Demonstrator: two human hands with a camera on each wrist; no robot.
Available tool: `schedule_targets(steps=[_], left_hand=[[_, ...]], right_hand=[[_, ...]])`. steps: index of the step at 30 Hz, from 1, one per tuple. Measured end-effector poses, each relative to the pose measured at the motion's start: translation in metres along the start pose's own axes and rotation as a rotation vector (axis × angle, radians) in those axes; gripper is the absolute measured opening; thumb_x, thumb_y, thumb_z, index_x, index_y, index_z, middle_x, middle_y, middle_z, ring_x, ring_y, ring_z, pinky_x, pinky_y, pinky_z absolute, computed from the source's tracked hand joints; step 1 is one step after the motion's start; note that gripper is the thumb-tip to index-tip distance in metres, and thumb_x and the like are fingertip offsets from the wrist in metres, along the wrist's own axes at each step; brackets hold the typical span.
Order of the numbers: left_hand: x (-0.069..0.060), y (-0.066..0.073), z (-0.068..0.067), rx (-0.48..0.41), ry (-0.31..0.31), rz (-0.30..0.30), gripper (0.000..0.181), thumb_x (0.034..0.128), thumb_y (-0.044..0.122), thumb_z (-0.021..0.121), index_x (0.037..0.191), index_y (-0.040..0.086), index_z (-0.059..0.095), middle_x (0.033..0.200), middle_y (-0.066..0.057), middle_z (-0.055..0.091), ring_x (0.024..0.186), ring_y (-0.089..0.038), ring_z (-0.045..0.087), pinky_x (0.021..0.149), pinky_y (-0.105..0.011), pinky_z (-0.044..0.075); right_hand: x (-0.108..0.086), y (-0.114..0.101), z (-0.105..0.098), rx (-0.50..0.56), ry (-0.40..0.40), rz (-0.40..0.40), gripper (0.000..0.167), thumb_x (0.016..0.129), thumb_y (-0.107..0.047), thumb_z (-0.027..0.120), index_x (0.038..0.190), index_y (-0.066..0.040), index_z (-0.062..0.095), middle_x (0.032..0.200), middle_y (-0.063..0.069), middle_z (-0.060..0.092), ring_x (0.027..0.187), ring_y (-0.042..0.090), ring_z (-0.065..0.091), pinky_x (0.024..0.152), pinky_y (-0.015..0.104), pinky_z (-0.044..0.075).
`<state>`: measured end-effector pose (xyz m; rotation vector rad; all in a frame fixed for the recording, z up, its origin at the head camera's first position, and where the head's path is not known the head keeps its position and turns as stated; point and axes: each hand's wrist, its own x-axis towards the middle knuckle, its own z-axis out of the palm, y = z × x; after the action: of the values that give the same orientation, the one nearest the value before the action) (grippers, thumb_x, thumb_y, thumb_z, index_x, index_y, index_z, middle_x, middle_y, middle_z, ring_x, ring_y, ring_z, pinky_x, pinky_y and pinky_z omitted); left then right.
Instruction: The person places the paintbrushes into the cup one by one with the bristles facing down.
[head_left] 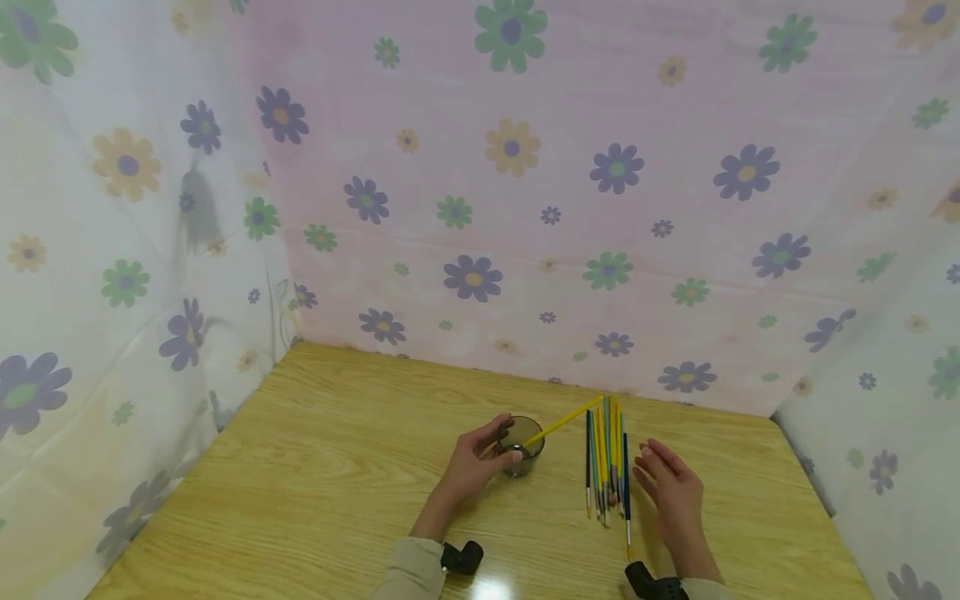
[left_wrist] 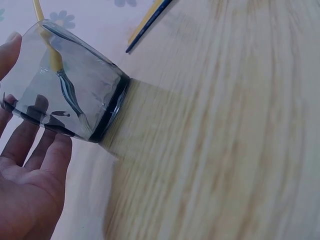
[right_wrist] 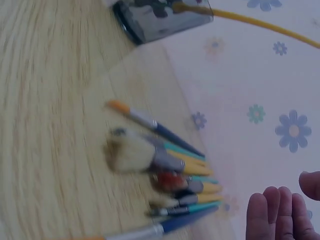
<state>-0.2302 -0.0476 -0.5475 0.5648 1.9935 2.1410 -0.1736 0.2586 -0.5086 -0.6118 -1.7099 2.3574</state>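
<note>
In the head view my left hand (head_left: 472,464) grips a smoky clear glass (head_left: 533,461), its thumb across the near side. One yellow-handled paintbrush (head_left: 567,422) leans in the glass, its handle sticking out to the right. The left wrist view shows that brush's bristles (left_wrist: 84,122) down near the dark glass base. Just right of a row of several paintbrushes (head_left: 606,450), my right hand (head_left: 670,492) holds nothing, fingers extended. Those brushes have yellow, teal and dark blue handles. Their bristles (right_wrist: 131,156) point toward me.
A wood-grain table (head_left: 337,467) lies beneath everything. Flower-patterned cloth (head_left: 525,208) hangs behind it and on both sides. Small black wrist cameras (head_left: 462,557) sit at both cuffs.
</note>
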Motion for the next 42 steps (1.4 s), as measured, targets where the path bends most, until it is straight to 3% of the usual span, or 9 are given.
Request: schedule_targets(steps=[7,9,13,16,19,24,33,42], left_hand=[[-0.001,0.0,-0.001,0.007,0.012,0.004,0.064,0.0957,0.007,0.071,0.153,0.0,0.043,0.155,-0.022,0.045,0.147,-0.034,0.039,0.12,-0.048,0.035],[-0.001,0.0,-0.001,0.014,0.016,0.009,0.064,0.0956,0.007,0.071,0.153,0.0,0.044,0.154,-0.022,0.046,0.146,-0.034,0.04,0.12,-0.048,0.036],[-0.001,0.0,-0.001,0.014,0.018,0.01,0.064,0.0957,0.008,0.072,0.153,0.001,0.044,0.154,-0.022,0.046,0.146,-0.034,0.04,0.119,-0.049,0.036],[-0.001,0.001,-0.001,0.004,0.015,0.005,0.064,0.0958,0.008,0.072,0.153,0.001,0.044,0.155,-0.022,0.045,0.147,-0.035,0.04,0.12,-0.05,0.035],[-0.002,0.001,0.0,0.008,0.012,0.008,0.064,0.096,0.008,0.071,0.153,0.001,0.044,0.155,-0.022,0.045,0.146,-0.035,0.04,0.119,-0.05,0.035],[-0.002,0.002,0.0,0.015,0.01,0.02,0.064,0.096,0.008,0.071,0.153,0.0,0.043,0.155,-0.022,0.045,0.147,-0.035,0.039,0.119,-0.049,0.036],[-0.002,0.001,-0.001,0.012,-0.002,0.016,0.065,0.0965,0.008,0.071,0.154,-0.001,0.042,0.156,-0.022,0.044,0.148,-0.035,0.037,0.12,-0.048,0.035],[-0.002,0.0,0.0,0.019,-0.002,0.01,0.064,0.0966,0.009,0.071,0.154,0.001,0.042,0.155,-0.022,0.044,0.147,-0.035,0.038,0.12,-0.049,0.035]], right_hand=[[0.006,-0.003,-0.018,-0.123,0.024,0.001,0.018,0.101,-0.017,0.065,0.097,-0.034,0.071,0.093,-0.02,0.073,0.091,0.002,0.07,0.086,0.025,0.061],[0.009,-0.003,-0.021,-0.179,0.027,-0.002,0.012,0.102,-0.018,0.064,0.109,-0.026,0.07,0.091,-0.021,0.072,0.091,0.002,0.07,0.085,0.026,0.062],[0.013,-0.002,-0.024,-0.272,0.02,0.001,0.037,0.102,-0.017,0.063,0.136,-0.002,0.058,0.087,-0.019,0.071,0.086,0.002,0.07,0.082,0.026,0.063],[0.018,-0.001,-0.025,-0.355,-0.027,0.037,0.05,0.102,-0.015,0.064,0.142,0.01,0.05,0.088,-0.013,0.072,0.081,0.003,0.07,0.077,0.025,0.063],[0.021,0.001,-0.028,-0.407,-0.121,0.105,0.056,0.102,-0.014,0.064,0.146,0.013,0.043,0.094,-0.004,0.073,0.082,0.006,0.071,0.078,0.026,0.063],[0.024,0.003,-0.029,-0.422,-0.203,0.153,0.059,0.102,-0.012,0.063,0.148,0.015,0.039,0.105,0.003,0.07,0.088,0.007,0.069,0.083,0.028,0.063],[0.025,0.0,-0.016,-0.66,-0.205,0.043,0.052,0.092,-0.001,0.071,0.135,0.02,0.051,0.118,0.029,0.066,0.088,0.014,0.069,0.075,0.034,0.064],[0.028,0.005,-0.013,-0.764,-0.17,-0.021,0.044,0.088,0.006,0.07,0.127,0.02,0.056,0.113,0.032,0.065,0.085,0.019,0.069,0.07,0.035,0.064]])
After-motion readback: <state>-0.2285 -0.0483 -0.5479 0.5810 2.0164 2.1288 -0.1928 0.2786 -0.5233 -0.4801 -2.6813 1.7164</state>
